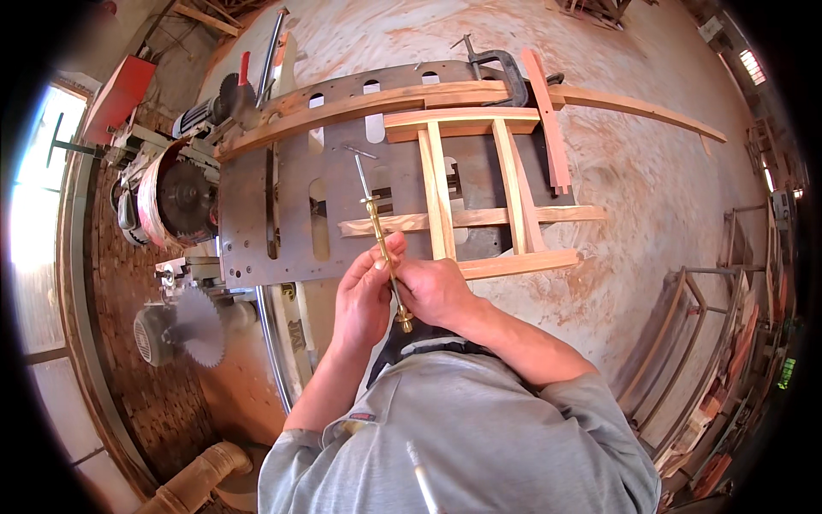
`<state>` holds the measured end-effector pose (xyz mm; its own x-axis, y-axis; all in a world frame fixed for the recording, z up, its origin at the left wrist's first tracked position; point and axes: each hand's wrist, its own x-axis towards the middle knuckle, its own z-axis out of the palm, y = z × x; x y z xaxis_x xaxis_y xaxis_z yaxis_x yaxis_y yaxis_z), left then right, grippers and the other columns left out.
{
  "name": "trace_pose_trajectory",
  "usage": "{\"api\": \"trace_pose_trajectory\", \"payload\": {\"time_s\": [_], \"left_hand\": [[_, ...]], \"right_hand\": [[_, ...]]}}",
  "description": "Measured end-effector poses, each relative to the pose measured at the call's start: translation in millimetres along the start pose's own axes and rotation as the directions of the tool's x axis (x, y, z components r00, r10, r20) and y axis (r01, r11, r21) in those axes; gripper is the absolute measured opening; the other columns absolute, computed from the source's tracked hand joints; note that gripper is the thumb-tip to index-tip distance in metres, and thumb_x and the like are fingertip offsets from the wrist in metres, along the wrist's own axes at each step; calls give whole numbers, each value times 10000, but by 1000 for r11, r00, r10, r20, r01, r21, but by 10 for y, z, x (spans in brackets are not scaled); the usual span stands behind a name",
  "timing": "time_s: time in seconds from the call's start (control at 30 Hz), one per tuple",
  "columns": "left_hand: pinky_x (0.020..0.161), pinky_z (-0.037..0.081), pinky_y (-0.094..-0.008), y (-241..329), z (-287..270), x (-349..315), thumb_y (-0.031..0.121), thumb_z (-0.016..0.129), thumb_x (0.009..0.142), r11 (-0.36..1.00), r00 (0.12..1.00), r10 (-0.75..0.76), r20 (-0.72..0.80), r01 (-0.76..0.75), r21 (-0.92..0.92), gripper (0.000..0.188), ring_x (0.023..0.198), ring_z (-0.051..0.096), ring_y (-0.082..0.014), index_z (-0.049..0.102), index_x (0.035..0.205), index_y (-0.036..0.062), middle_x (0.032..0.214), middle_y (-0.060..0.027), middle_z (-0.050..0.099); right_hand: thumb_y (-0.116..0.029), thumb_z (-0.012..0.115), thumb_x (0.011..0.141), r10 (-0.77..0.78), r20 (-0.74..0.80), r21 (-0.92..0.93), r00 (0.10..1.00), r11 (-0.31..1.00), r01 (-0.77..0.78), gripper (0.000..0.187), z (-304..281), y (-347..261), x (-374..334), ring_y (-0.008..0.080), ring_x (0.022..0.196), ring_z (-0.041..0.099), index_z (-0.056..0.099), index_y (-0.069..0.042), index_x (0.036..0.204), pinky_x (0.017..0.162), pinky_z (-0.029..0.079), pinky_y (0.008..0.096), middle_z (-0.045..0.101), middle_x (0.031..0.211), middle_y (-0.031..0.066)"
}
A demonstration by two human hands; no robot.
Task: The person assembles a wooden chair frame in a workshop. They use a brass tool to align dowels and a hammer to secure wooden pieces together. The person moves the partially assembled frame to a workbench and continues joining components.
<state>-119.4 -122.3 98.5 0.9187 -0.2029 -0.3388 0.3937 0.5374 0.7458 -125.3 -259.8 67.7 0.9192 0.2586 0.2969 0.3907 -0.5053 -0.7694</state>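
My left hand (364, 295) and my right hand (434, 289) meet in front of my chest at the near edge of a dark metal machine table (287, 184). Both have their fingers closed around a slim brass-coloured rod (377, 224) with ridges and a collar. A thin steel shaft sticks out of its far end, over the table, and a knobbed brass end points toward me. Just beyond my right hand lies a ladder-like wooden frame (438, 188) of pale slats, partly overhanging the table. A small metal piece (360, 152) lies near the shaft's tip.
A black clamp (505, 68) stands at the table's far right beside a reddish wooden strip (546, 128). A long wooden bar (342, 111) crosses the table's far side. Toothed saw blades (199, 327) and motors (154, 334) are at left. Metal racks (676, 343) stand at right.
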Motion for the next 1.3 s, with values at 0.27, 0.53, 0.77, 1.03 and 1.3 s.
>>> {"api": "trace_pose_trajectory", "payload": {"time_s": [0.27,0.53,0.77,1.03,1.3], "left_hand": [[860,511,-308,-171,-69,-182,163,502,986,937,999,36,-26,-25,348,247,1032,629,-214,567,1136,-22,1119,-136,637],[391,326,-189,-214,-153,-481,190,499,993,784,989,-88,-119,142,604,163,516,487,-50,568,1018,45,713,-3,574],[441,366,-198,-209,-199,-623,127,489,980,638,976,-192,-104,205,743,148,507,465,-55,581,968,11,691,-13,571],[463,390,-207,-30,-81,-703,101,516,958,540,975,-209,-82,185,821,142,516,472,-54,603,930,-7,671,-18,583],[470,396,-217,-37,-45,-688,83,513,943,502,966,-242,-88,202,841,143,518,481,-61,615,935,-17,675,-23,592]], "right_hand": [[-42,504,944,494,358,802,792,272,-532,105,-301,113,-348,160,643,626,594,-10,987,578,519,290,630,774,59],[-39,521,937,491,305,923,816,59,-380,155,-762,432,-349,175,688,635,627,-47,1049,607,550,324,667,924,103],[-111,511,966,472,343,928,812,-33,-372,162,-731,481,-358,161,610,610,620,-48,1069,528,523,301,660,859,86],[-100,503,966,458,369,912,809,-12,-410,164,-751,564,-418,157,612,599,621,-50,1069,523,499,304,639,835,69],[-76,494,963,394,406,849,824,172,-500,181,-852,581,-436,132,647,592,619,-38,1088,561,500,281,629,832,54]]}}
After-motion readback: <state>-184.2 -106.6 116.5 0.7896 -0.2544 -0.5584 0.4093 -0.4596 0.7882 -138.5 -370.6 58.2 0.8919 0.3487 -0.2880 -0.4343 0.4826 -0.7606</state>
